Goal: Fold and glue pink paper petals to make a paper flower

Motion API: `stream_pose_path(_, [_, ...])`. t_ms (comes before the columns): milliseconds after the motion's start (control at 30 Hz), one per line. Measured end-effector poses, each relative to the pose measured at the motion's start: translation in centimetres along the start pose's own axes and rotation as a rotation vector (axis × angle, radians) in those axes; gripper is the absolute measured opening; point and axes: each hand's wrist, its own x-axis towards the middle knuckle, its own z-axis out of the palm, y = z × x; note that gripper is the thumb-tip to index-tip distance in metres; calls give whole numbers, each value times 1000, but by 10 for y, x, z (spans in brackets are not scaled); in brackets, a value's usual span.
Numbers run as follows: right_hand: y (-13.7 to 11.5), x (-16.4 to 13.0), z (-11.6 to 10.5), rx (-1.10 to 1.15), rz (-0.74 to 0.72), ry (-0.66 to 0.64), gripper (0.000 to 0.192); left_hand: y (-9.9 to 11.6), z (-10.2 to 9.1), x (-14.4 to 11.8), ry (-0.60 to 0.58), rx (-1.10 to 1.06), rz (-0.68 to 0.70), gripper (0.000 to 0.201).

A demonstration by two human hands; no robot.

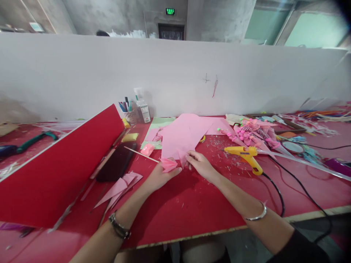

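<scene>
My left hand [160, 176] pinches a small folded pink paper piece [168, 164] just above the red table [192, 208]. My right hand [199, 164] holds the near corner of a large pink paper sheet [182, 135] that lies spread over the table behind both hands. The two hands are close together, almost touching at the paper. A thin wooden stick [141, 154] lies just left of my left hand.
A yellow glue gun [246, 155] with a black cord lies to the right. Folded pink paper cones [120, 188] and a black pouch [115, 164] sit to the left beside a red divider board [60, 164]. A pen cup [128, 111] stands at the white wall. Craft clutter fills the far right.
</scene>
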Motion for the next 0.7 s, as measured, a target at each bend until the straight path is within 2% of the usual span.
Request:
stream_pose_path(133, [5,3,-2,28,-9,91,25,-1,1,0,-30,13,-3,22])
stream_pose_path(233, [9,4,-3,41,-21,137,32,-5,0,2,8,13,27,22])
stream_pose_path(300, [11,5,-3,21,-38,145,32,-6,-1,3,32,-4,44,25])
stream_pose_path(367, [12,5,-4,-15,-59,140,29,-8,-1,2,7,-15,53,28])
stream_pose_path(433, [13,5,-3,-51,-78,133,25,-9,1,1,-130,13,68,30])
stream_pose_path(533, [15,4,-2,-122,-112,108,18,-10,6,-3,-420,110,106,30])
stream_pose_path(567, [16,4,-2,-149,-124,98,16,-10,8,-4,-474,141,120,31])
stream_pose_path(633, [17,3,0,-201,-145,84,15,-9,9,-6,-453,205,151,33])
stream_pose_path(700, [16,3,1,-247,-160,80,15,-7,8,-5,-306,246,176,35])
